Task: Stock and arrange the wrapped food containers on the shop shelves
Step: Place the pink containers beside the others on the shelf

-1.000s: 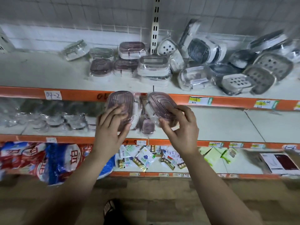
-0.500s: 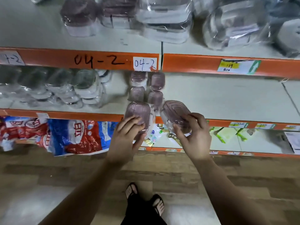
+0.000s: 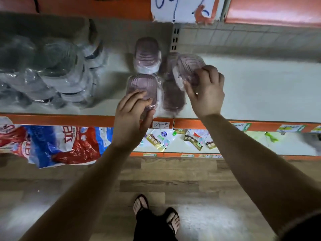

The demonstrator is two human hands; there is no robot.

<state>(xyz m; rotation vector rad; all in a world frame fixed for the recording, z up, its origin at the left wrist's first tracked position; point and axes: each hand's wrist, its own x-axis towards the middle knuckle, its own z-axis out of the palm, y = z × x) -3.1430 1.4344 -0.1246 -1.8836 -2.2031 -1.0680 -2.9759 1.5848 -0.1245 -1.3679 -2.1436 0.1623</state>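
Left hand [image 3: 132,117]: grip curled round the near end of the left container [image 3: 141,87], low at the front of the shelf [image 3: 260,93], just beside the front-right container [image 3: 172,100].
Right hand [image 3: 206,91]: grip pinching the right container [image 3: 188,70], held tilted above the shelf.
Turning relation: bare shelf lies to the right of that hand, so I judge the right hand the nearer one.
Long axis: front to back, matching the back container [image 3: 147,54].
Look: purple ribbed lids under glossy clear film.
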